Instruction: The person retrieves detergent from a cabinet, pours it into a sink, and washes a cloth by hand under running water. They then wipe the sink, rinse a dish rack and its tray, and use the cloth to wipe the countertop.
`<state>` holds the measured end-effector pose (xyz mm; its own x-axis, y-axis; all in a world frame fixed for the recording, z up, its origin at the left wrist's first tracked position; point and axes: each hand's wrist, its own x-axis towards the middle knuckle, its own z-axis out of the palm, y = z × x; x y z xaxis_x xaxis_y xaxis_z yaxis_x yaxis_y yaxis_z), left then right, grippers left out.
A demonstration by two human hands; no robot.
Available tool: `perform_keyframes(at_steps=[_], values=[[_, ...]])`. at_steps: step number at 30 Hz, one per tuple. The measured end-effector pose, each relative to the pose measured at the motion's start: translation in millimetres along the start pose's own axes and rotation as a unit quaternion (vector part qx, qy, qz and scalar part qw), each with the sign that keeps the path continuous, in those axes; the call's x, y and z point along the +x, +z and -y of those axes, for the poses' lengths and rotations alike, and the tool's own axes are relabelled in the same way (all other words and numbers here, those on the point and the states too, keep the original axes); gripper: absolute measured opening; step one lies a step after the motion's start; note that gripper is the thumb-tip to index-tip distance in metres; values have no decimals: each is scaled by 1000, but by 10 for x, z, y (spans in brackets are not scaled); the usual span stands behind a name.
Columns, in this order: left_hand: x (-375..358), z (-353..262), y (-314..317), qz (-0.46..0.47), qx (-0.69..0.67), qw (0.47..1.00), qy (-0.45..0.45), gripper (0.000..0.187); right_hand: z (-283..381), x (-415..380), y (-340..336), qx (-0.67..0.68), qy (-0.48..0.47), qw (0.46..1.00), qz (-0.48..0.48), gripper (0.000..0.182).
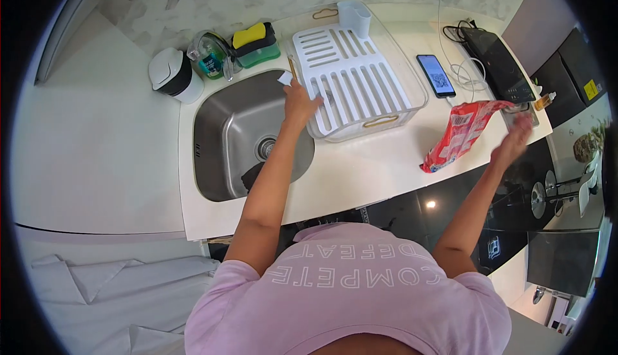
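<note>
My left hand (300,105) is over the sink's right edge, beside the white slotted rack (354,75). Its fingers are closed on a small white item (285,78), with a thin brown stick (292,67) just beyond them; a fingertip is near the rack's edge. At the right, my right hand (515,137) is smeared by motion beside the top corner of a red plastic package (460,135). Whether it touches the package is unclear. The rack lies on a clear plastic bin (380,122), with a white cup holder (354,18) at its back corner.
The steel sink (219,136) has a dark cloth (252,176) at its front. Behind it stand a black-and-white container (177,75), a soap bottle (210,59) and sponges (251,36). A lit phone (436,75) with a white cable and a black cooktop (499,65) are right.
</note>
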<state>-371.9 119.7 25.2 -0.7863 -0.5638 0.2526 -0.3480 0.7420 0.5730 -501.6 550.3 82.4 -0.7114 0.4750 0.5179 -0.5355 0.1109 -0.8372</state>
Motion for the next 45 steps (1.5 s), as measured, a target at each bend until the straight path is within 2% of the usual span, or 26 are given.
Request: perform_keyframes(at_steps=[1,2,4,6,7,8,10,11,12,14,15,17,18,20,22,23,24,26,29,30,32,33,34,36,37,45], values=[[31,-10,3,57,-25,998,-14,72,370,-80,105,-33,-113,991,-65,32],[66,10,27,54,-28,998,-12,72,815,-237,279,7,-155,982,-108,32],[99,118,116,39,-16,999,-22,71,1207,-536,592,116,-219,967,-59,25],[127,237,188,43,-61,997,-31,65,1313,-881,1048,49,-278,946,161,18],[135,294,243,45,-106,992,-43,60,1610,-1060,1326,-9,-210,944,255,15],[108,394,341,51,-107,992,-41,60,1481,-1055,1576,-66,-184,925,327,18],[139,545,465,94,-208,966,-121,42,677,-904,2024,-281,-263,875,294,30],[87,487,410,94,-210,966,-117,42,505,-823,2109,-413,-141,826,357,32],[-3,352,313,54,-234,962,-128,35,371,-736,2178,-527,-16,747,405,34],[-88,221,215,14,-260,955,-143,29,-53,-644,2153,-533,-17,727,433,35],[-87,196,205,11,-253,957,-143,26,-60,-643,2140,-535,-20,726,432,35],[-58,294,335,-21,-217,969,-117,23,-81,-657,2071,-470,111,757,440,25],[-39,377,405,-23,-221,968,-117,23,-144,-676,2034,-472,107,757,439,25],[-17,543,475,1,-324,937,-133,18,-255,-778,1944,-447,43,814,369,20],[-145,424,140,43,-380,910,-158,14,-139,-882,1848,-466,23,807,362,19],[-206,391,-4,86,-433,880,-178,9,-92,-939,1793,-448,6,821,355,17],[-257,458,-28,89,-430,879,-184,9,-15,-1013,1721,-430,-9,833,348,15],[-322,587,-89,91,-535,830,-129,7,199,-1140,1588,-408,6,838,363,17],[-427,572,-288,89,-548,821,-137,7,568,-1235,1341,-239,207,850,421,24],[-461,600,-316,89,-569,806,-133,7,663,-1263,1278,-242,212,847,424,24],[-509,671,-317,88,-581,798,-134,9,787,-1308,1193,-149,258,854,427,31],[-550,675,-334,94,-614,774,-124,9,784,-1353,1159,-109,300,849,421,50],[-591,674,-353,101,-647,747,-113,9,832,-1411,1118,-112,304,847,421,50],[-626,664,-433,105,-641,751,-119,10,1021,-1515,1094,-28,348,829,436,68],[-646,673,-458,107,-636,755,-121,11,1001,-1515,1058,-33,350,818,456,80],[-636,683,-613,131,-654,732,-139,13,1302,-1617,976,0,341,849,404,76]])
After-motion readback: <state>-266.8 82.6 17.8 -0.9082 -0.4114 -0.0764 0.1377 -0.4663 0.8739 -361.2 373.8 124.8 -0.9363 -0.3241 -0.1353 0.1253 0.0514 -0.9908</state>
